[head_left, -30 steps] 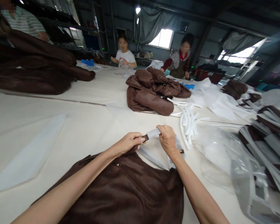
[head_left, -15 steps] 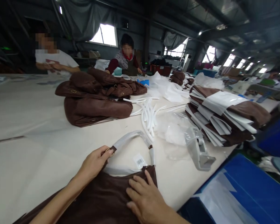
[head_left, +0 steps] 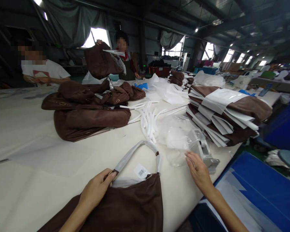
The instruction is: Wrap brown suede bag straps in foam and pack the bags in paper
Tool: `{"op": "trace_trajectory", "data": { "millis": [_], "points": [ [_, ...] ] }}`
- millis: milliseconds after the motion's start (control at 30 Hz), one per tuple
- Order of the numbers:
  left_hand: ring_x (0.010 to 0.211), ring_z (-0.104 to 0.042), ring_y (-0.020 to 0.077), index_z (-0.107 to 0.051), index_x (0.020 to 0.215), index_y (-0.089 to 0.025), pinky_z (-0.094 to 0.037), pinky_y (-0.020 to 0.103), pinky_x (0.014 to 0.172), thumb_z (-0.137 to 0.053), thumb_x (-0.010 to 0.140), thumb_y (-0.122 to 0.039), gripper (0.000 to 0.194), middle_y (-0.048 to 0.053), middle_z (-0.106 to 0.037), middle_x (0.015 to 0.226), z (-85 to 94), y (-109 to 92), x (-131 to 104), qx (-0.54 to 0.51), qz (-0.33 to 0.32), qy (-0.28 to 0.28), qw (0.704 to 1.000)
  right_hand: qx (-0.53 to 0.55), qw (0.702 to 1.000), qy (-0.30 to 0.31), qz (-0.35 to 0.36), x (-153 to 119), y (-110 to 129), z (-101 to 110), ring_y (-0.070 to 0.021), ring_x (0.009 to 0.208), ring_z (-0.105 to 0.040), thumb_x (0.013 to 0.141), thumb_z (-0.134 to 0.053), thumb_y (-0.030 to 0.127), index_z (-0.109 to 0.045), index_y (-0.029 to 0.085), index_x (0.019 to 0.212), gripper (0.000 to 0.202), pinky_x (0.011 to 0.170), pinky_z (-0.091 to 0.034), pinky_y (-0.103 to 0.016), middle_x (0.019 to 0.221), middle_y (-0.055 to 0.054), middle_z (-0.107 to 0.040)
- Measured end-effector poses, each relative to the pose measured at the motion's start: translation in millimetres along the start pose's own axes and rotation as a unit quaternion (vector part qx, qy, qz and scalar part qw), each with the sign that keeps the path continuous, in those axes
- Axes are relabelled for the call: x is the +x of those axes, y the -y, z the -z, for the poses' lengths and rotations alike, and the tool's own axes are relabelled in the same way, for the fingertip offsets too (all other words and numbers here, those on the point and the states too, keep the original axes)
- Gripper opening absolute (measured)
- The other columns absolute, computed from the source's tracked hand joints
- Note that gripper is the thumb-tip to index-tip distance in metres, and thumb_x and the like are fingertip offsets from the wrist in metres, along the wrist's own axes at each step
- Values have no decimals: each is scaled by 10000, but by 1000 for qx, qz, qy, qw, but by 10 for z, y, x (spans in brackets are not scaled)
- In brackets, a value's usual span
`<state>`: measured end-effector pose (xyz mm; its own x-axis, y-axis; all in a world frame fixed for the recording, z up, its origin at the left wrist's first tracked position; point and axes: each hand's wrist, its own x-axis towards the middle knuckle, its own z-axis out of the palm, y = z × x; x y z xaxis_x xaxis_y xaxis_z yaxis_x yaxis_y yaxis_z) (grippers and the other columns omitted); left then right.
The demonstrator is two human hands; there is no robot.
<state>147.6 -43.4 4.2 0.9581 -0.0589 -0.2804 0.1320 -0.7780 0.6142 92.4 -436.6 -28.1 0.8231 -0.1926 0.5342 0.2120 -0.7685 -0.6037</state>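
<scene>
A dark brown bag [head_left: 132, 206] lies at the front of the table, its strap [head_left: 131, 151] wrapped in pale film and looped upward. My left hand [head_left: 98, 187] is closed on the strap near a metal ring at its left end. A white barcode tag [head_left: 141, 171] rests beside the bag's top edge. Off to the right, my right hand [head_left: 197, 169] is at the clear plastic bags [head_left: 177, 138], just left of a grey tape dispenser [head_left: 211, 162]. Its fingers are close together; whether they hold any plastic is too small to tell.
Brown bags [head_left: 91, 119] are heaped at the left, with white foam strips [head_left: 148, 120] beside them. A stack of wrapped brown bags [head_left: 229, 112] stands at the right. Blue boxes [head_left: 263, 190] are below the table edge. Across the table, one person [head_left: 129, 67] holds up a brown bag [head_left: 101, 61]; another sits left.
My right hand has left the brown bag and moved right to the plastic and dispenser. My left hand stays on the strap. The person opposite now has a brown bag raised.
</scene>
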Motion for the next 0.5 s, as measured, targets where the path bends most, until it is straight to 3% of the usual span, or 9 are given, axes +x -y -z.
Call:
{"op": "trace_trajectory", "data": {
  "millis": [100, 167, 267, 367, 500],
  "points": [
    [597, -533, 196, -544, 704, -236, -355, 260, 590, -423, 802, -652, 445, -32, -555, 593, 30, 21, 6, -41, -13, -1, 999, -34, 999, 38, 14, 279, -234, -145, -312, 1265, -527, 934, -429, 273, -656, 144, 1192, 366, 1083, -412, -536, 1307, -189, -595],
    [583, -516, 192, -555, 710, -233, -347, 256, 570, -449, 777, -675, 460, -30, -555, 593, 36, 42, -1, -71, -21, -2, 997, -27, 997, 73, 12, 415, -313, -254, -311, 1288, -505, 888, -425, 208, -665, 153, 1179, 381, 1122, -353, -548, 1295, -177, -607],
    [553, -477, 177, -555, 688, -224, -320, 252, 545, -463, 754, -702, 491, -30, -531, 576, 36, 62, -17, -98, -25, -6, 995, -6, 995, 96, -12, 528, -383, -346, -307, 1188, -577, 827, -469, 194, -708, 174, 1054, 331, 1096, -380, -544, 1144, -158, -683],
    [532, -444, 162, -548, 668, -217, -297, 248, 533, -475, 743, -723, 516, -33, -512, 565, 42, 77, -25, -123, -28, -9, 992, 11, 995, 90, -42, 586, -398, -341, -302, 1022, -644, 811, -526, 282, -719, 177, 950, 260, 1026, -449, -534, 964, -139, -719],
    [513, -403, 143, -552, 703, -212, -264, 237, 500, -512, 707, -760, 550, -36, -513, 576, 52, 128, -1, -179, -24, 5, 984, 40, 993, 49, -95, 674, -283, -256, -258, 831, -658, 808, -556, 377, -703, 183, 880, 253, 878, -527, -420, 803, -103, -701]
  ]
}}
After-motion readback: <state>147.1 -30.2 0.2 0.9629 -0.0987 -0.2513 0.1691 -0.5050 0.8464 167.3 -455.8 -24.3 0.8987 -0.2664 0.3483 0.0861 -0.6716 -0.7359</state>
